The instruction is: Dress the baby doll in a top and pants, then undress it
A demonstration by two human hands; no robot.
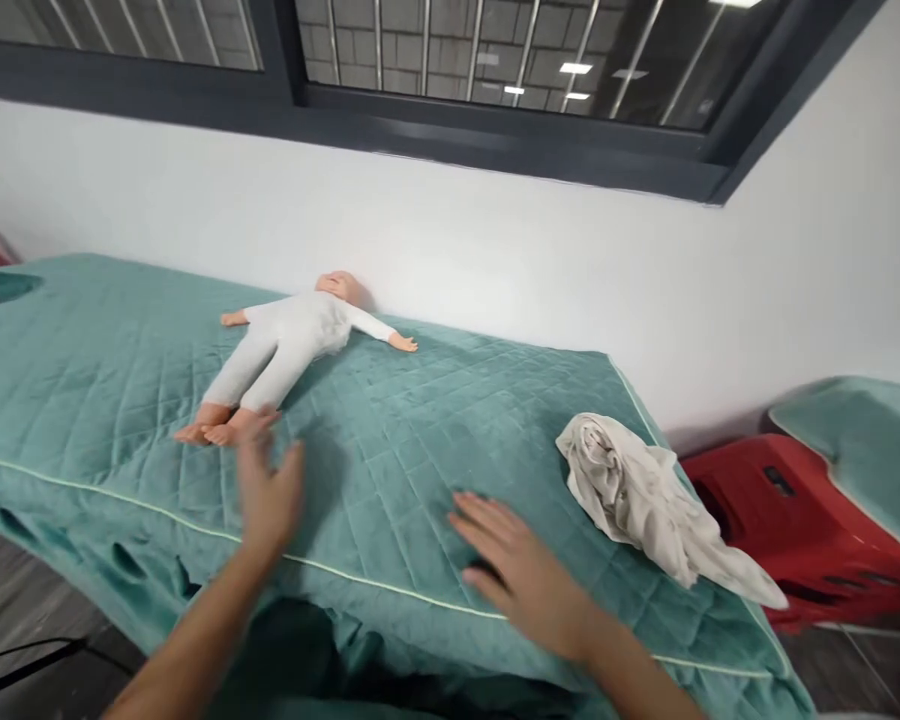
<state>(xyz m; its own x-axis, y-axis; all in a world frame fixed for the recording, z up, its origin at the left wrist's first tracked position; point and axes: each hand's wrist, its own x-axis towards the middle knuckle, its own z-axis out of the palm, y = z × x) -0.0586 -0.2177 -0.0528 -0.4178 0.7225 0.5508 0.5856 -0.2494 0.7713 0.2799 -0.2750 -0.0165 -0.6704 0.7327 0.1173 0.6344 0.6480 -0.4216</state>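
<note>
A baby doll (pixel 289 335) with a white cloth body lies on its back across the green quilted bed cover (pixel 420 440), its head towards the wall and its feet towards me. My left hand (pixel 270 490), slightly blurred, is just in front of the doll's feet with thumb and fingers apart; whether a fingertip touches a foot I cannot tell. Over the cover to the right, my right hand (pixel 521 570) is stretched out with nothing in it. Beyond it, near the bed's right end, lies a crumpled off-white cloth (pixel 637 490).
A white wall (pixel 495 260) with a dark-framed, barred window (pixel 495 120) runs behind the bed. Past the bed's right end stands a red plastic object (pixel 810 530), partly under another green cover (pixel 862 440). A thin black bar (pixel 30 665) is at the lower left.
</note>
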